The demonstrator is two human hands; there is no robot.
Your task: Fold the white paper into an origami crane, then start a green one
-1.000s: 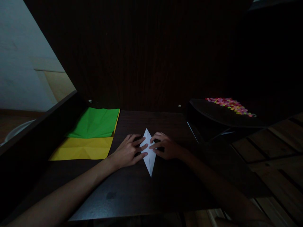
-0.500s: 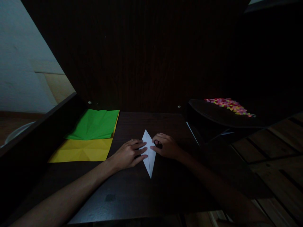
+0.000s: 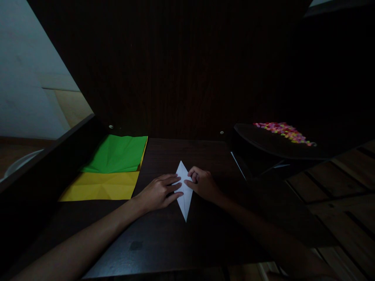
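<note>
1. A white folded paper lay flat on the dark desk, its long way pointing away from the person.
2. The left hand lay open, fingers pressing its left side.
3. The right hand pinched its right edge.
4. A green sheet lay on a yellow sheet, far left.

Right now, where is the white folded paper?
In the head view the white folded paper lies near the middle of the dark table, between the left hand and right hand, right of the yellow sheet.
</note>
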